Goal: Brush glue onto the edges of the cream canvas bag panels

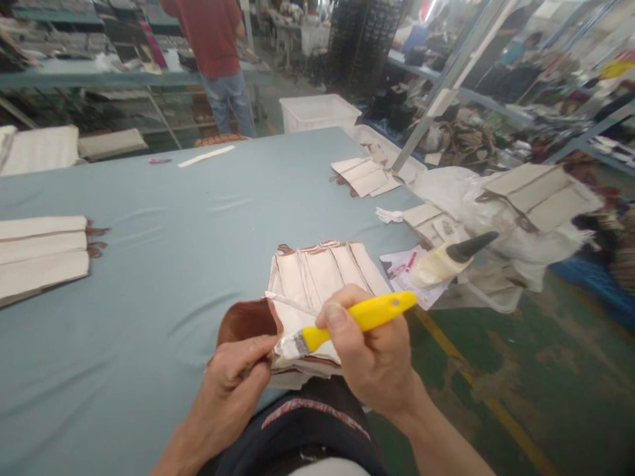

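Observation:
My right hand (370,350) is closed round a paintbrush (364,314) with a yellow handle. Its white-coated bristles touch the lower left edge of a cream fabric piece (322,271) with brown seams. A brown flap (245,324) curls up at that piece's left side. My left hand (235,377) pinches the flap's lower edge between thumb and fingers, just left of the bristles. The fabric piece lies on the near edge of a blue-green table (173,264). Part of it is hidden under my right hand.
A bottle (441,261) with a black tip leans at right, beside plastic-wrapped fabric pieces (538,192). More cream pieces lie at left (44,254) and back right (364,175). A white bin (320,112) and a person (213,53) are beyond the table. A metal post (446,92) rises at right.

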The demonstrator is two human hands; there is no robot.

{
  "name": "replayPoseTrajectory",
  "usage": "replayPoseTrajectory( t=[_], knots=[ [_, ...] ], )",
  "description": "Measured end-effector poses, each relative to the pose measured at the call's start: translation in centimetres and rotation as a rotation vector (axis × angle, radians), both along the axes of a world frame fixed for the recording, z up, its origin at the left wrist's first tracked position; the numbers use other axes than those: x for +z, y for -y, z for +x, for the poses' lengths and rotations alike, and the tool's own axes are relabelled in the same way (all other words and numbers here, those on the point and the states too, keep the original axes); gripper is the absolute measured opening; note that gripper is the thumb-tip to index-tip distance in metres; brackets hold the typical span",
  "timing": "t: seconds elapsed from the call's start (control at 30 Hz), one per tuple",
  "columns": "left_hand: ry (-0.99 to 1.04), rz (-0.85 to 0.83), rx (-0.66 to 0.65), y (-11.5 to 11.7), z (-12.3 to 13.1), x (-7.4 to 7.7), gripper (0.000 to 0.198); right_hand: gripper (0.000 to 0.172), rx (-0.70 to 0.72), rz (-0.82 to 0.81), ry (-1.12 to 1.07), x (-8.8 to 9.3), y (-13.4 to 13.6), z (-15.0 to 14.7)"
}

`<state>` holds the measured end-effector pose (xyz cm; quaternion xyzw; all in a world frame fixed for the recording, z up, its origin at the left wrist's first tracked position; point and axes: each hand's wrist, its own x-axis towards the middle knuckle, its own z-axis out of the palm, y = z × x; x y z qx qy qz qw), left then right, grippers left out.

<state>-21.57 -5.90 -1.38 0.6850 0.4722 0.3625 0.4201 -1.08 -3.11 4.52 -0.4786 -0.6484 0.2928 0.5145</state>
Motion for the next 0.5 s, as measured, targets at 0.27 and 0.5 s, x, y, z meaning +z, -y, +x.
replayPoseTrajectory(
  t=[0.27, 0.5],
  knots=[
    [0.109, -0.198, 0.136, -0.4, 0.0, 0.3, 0.025, 0.033, -0.138, 0.048, -0.165, -1.8, -0.6, -0.5],
    [0.509, -0.749, 0.134, -0.5, -0.3, -0.2, 0.031, 0.032, -0.082, 0.147, -0.193, -3.8, 1.0, 1.6]
  ],
)
